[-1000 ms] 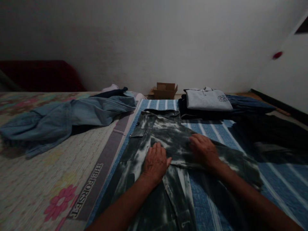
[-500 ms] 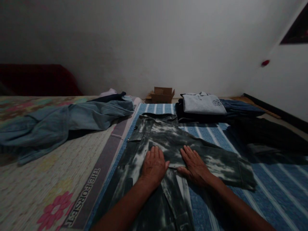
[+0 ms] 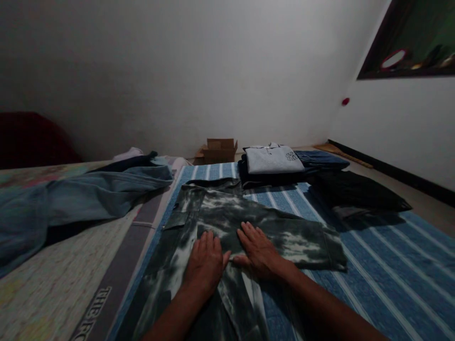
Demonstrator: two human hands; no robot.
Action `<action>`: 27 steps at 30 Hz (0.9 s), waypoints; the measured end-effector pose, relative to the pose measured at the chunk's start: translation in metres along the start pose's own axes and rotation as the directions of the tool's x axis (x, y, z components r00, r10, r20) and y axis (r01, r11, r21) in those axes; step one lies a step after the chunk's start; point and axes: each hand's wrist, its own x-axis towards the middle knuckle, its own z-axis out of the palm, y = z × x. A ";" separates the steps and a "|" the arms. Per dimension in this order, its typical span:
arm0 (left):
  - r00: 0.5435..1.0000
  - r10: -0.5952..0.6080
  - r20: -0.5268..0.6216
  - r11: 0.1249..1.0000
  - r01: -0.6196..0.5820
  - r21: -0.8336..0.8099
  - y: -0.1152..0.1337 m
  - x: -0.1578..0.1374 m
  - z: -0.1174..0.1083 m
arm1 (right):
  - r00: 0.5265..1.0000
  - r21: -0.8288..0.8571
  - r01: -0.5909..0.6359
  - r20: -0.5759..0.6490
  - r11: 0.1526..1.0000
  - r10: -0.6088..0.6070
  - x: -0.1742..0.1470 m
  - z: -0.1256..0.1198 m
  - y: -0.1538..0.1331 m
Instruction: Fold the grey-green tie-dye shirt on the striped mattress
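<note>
A dark green and white tie-dye jacket [image 3: 227, 208] lies spread on the blue striped sheet [image 3: 369, 265], with one sleeve laid out to the right across it. My left hand [image 3: 204, 260] rests flat on the jacket's middle, fingers stretched forward. Just right of it, my right hand [image 3: 261, 248] presses flat on the upper part of the sleeve, its fingers slightly apart. The two thumbs almost meet near the sleeve's lower edge. My forearms hide part of the jacket's near end.
Light blue denim clothing [image 3: 99, 189] lies on the patterned bedding [image 3: 106, 246] to the left. A folded grey hoodie [image 3: 273, 159] tops a dark pile at the back, beside folded blue jeans [image 3: 320, 160]. Black folded clothes [image 3: 359, 189] sit at right. A cardboard box [image 3: 218, 151] stands by the wall.
The view has turned right, so everything sits further left and more of the window shows. Both hands stay flat on the jacket. The sleeve's end looks straighter.
</note>
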 end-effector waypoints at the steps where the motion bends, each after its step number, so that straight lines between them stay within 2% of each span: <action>1: 1.000 0.000 -0.006 1.000 0.000 -0.005 0.000 0.000 0.000 | 1.000 0.005 -0.002 0.010 1.000 0.002 -0.002 0.001 0.002; 5: 0.999 -0.031 -0.028 0.999 0.030 -0.035 0.002 -0.001 -0.002 | 0.999 0.013 -0.036 0.014 0.999 0.036 -0.012 0.002 0.009; 8: 0.998 -0.051 -0.031 0.998 0.050 -0.037 0.004 -0.002 -0.005 | 0.999 0.039 -0.053 -0.001 0.998 0.053 -0.009 -0.003 0.003; 13: 0.998 -0.050 -0.040 0.998 0.048 -0.048 0.004 -0.005 -0.005 | 0.996 0.053 0.078 -0.043 0.996 -0.076 0.034 -0.013 -0.019; 16: 0.997 -0.050 -0.057 0.997 0.047 -0.058 0.004 -0.007 -0.004 | 0.992 -0.010 0.121 -0.047 0.993 -0.121 0.064 -0.009 -0.021; 22: 1.000 -0.007 -0.028 0.996 0.004 -0.092 -0.001 -0.011 -0.003 | 0.998 -0.088 0.031 -0.058 0.996 -0.037 0.082 0.007 -0.010; 27: 0.999 0.054 -0.008 0.989 -0.054 -0.140 -0.007 -0.014 -0.008 | 0.993 -0.113 -0.089 -0.081 0.990 0.080 0.086 0.009 -0.019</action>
